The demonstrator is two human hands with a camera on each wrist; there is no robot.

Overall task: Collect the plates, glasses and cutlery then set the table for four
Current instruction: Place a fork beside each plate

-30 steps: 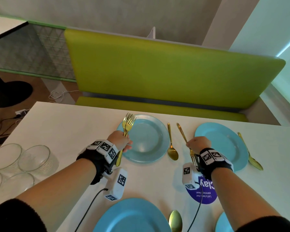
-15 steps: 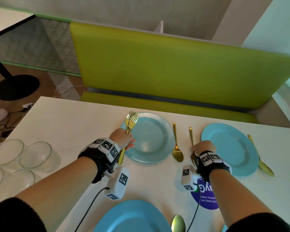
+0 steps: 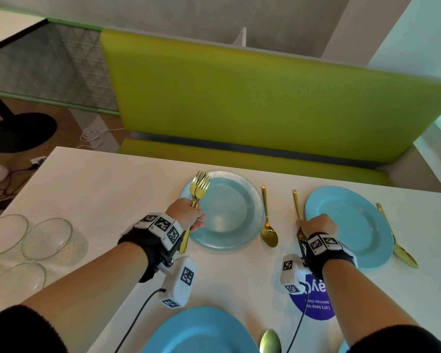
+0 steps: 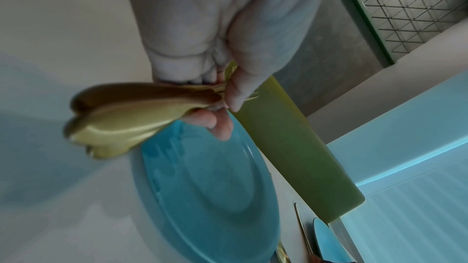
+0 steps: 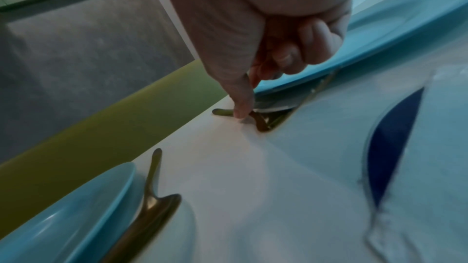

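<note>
My left hand (image 3: 192,217) grips a small bundle of gold forks (image 3: 201,183) over the left rim of the far left blue plate (image 3: 229,212); the fork handles (image 4: 113,119) stick out below my fist (image 4: 222,103). My right hand (image 3: 316,225) pinches a single gold fork (image 3: 296,203) that lies flat on the table just left of the far right blue plate (image 3: 351,225). In the right wrist view my thumb tip (image 5: 240,110) sits on that fork (image 5: 262,124), and the other fingers are curled. Gold spoons (image 3: 269,230) (image 3: 399,243) lie right of each far plate.
Several clear glasses (image 3: 46,240) stand grouped at the table's left edge. A near blue plate (image 3: 199,332) with a spoon (image 3: 270,340) sits at the front edge, and a round purple sticker (image 3: 316,301) lies under my right wrist. A green bench (image 3: 239,98) runs behind the white table (image 3: 99,189).
My right hand has lowered its fork from a raised tilt down flat onto the table beside the far right plate. My left hand has stayed put with its forks.
</note>
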